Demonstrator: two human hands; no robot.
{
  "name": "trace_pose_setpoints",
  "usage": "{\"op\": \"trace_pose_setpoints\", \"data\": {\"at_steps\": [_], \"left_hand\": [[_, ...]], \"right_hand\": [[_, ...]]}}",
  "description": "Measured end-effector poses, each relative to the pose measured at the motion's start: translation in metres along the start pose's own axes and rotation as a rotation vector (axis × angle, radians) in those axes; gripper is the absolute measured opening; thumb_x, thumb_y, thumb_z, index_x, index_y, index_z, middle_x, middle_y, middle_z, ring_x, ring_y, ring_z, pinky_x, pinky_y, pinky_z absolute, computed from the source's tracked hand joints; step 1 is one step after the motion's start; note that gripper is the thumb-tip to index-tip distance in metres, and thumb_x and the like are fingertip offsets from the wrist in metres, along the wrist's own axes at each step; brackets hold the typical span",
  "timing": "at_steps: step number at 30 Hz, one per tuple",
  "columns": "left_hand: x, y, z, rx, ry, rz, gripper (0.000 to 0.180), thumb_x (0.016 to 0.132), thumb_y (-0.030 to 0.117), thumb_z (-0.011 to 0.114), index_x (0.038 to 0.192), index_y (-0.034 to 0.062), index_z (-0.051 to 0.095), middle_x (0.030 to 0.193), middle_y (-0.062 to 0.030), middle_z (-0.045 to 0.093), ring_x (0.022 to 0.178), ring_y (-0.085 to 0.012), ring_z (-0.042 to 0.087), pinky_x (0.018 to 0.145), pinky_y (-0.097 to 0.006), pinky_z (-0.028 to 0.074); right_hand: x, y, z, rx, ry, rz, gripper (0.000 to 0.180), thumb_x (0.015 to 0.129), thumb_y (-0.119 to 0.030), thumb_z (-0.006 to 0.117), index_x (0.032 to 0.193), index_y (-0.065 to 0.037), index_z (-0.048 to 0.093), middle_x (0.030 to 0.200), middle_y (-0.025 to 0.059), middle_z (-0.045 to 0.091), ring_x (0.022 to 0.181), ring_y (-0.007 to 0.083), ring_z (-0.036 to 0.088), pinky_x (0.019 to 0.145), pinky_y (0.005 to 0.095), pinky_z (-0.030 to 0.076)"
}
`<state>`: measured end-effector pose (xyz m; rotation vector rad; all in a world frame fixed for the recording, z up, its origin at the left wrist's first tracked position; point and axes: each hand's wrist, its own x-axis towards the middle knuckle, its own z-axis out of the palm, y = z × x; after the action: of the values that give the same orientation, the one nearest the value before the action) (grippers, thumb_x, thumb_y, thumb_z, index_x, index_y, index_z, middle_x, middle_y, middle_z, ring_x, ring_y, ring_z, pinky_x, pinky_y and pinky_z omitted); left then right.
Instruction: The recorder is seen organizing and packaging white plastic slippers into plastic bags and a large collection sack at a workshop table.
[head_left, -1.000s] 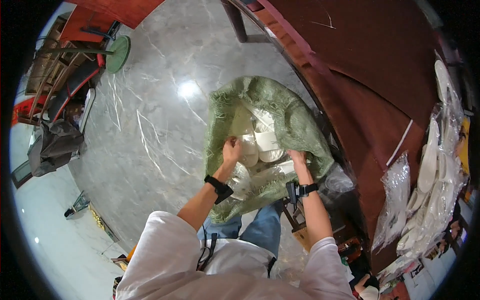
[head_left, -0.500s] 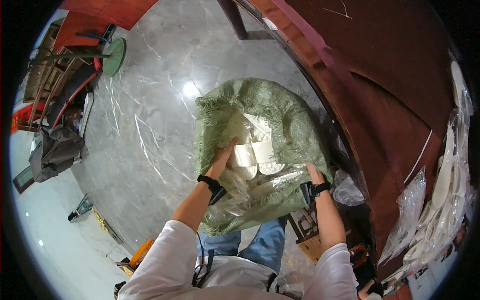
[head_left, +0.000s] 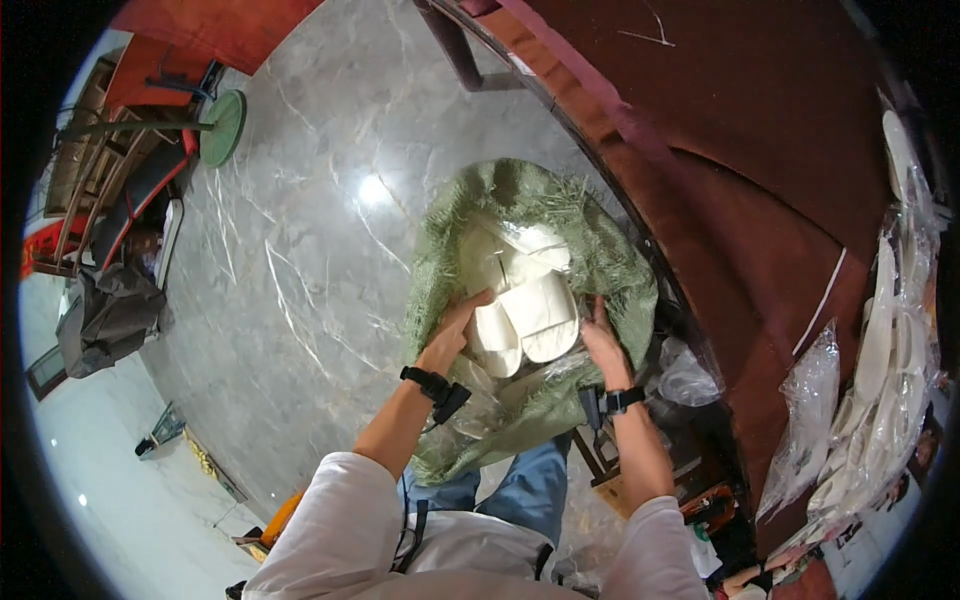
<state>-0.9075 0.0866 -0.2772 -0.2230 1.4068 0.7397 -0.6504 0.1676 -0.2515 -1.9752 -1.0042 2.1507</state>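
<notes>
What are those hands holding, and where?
Both hands grip a pair of white slippers: left hand at the heel end, right hand at its side.

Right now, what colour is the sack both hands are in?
Green, a woven sack holding white slippers; the head view shows it.

Open marble floor (head_left: 300, 260) lies left of the green sack (head_left: 610, 260); the brown-clothed table (head_left: 760, 200) crowds its right.
</notes>
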Motion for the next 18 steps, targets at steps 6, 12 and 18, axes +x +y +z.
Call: {"op": "trace_pose_setpoints", "data": {"at_steps": [6,12,18], "left_hand": [[-0.072,-0.004,0.019,-0.016,-0.025,0.063,0.050,0.075,0.022,0.070,0.115,0.0010,0.050,0.105,-0.0085,0.058,0.100,-0.0210,0.054,0.084,-0.034,0.044],[-0.145,-0.008,0.062,-0.100,0.001,0.159,0.055,0.075,0.006,0.066,0.122,-0.0007,0.041,0.107,-0.0114,0.057,0.096,-0.0220,0.056,0.081,-0.031,0.045],[-0.228,-0.032,0.039,-0.161,0.004,0.157,0.058,0.073,-0.004,0.064,0.125,0.0039,0.040,0.111,-0.0083,0.055,0.099,-0.0184,0.053,0.082,-0.030,0.045]], "right_hand": [[-0.046,0.034,0.014,-0.145,0.010,-0.496,0.070,0.087,-0.035,0.049,0.137,0.000,0.016,0.142,0.0192,0.020,0.132,0.0264,0.019,0.106,0.0348,0.022],[-0.083,0.095,-0.004,0.803,-0.204,-0.118,0.048,0.092,-0.041,0.040,0.121,-0.002,0.046,0.110,0.0055,0.055,0.100,0.0150,0.052,0.088,0.0283,0.041],[-0.238,-0.018,0.012,0.138,-0.087,-0.426,0.022,0.083,-0.012,0.050,0.102,-0.003,0.043,0.090,0.0037,0.050,0.085,0.0128,0.046,0.077,0.0257,0.039]]}}
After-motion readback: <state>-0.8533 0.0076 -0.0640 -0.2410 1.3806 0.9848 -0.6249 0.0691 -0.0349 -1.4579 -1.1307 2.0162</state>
